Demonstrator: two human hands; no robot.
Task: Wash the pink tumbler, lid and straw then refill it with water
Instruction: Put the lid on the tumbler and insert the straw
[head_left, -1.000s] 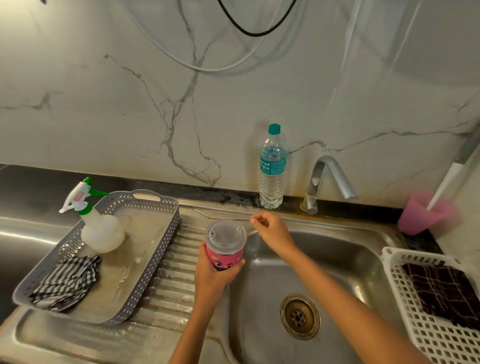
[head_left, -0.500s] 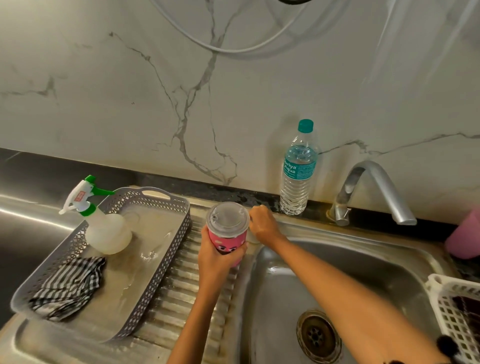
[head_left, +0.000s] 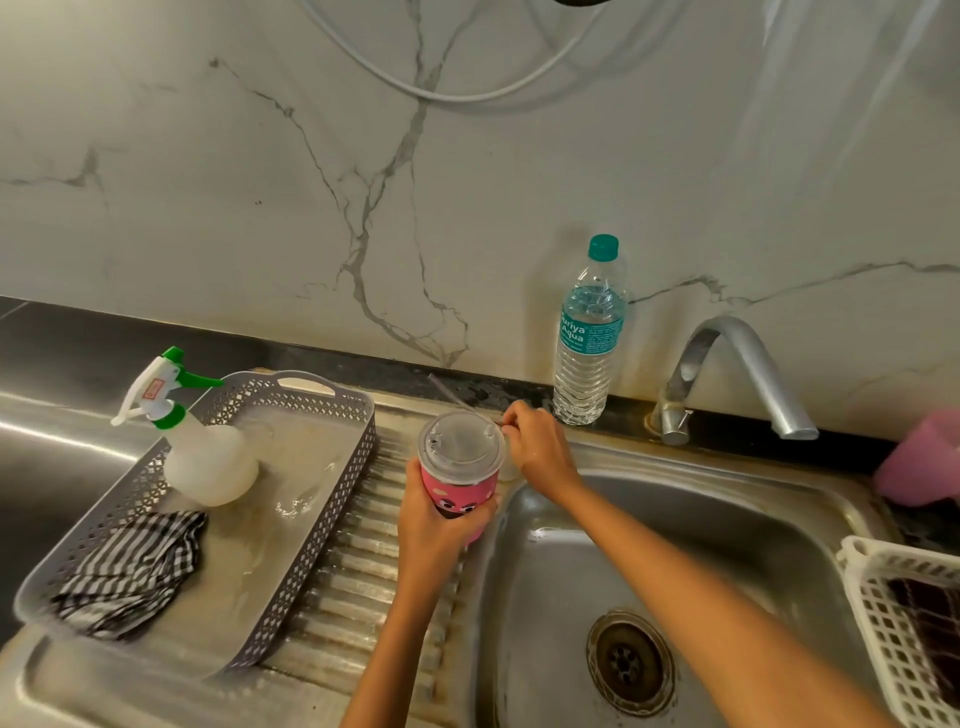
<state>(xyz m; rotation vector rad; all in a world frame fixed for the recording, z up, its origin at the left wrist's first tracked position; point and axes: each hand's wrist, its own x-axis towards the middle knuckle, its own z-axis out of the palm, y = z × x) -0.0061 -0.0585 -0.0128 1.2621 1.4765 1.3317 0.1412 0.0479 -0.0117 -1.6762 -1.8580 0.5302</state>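
The right hand (head_left: 537, 449) has lifted the thin straw (head_left: 451, 391), pinched; the left hand (head_left: 434, 525) grips the lidded pink tumbler (head_left: 457, 493). Wet fingers could drop either into the sink (head_left: 727, 525).

Spray bottle (head_left: 208, 457) and cloth (head_left: 130, 566) sit in the tray (head_left: 311, 540) left of the sink (head_left: 727, 519) (water bottle (head_left: 587, 338) behind).

spray bottle (head_left: 205, 457) (in grey basket (head_left: 332, 499)), checked cloth (head_left: 130, 566)
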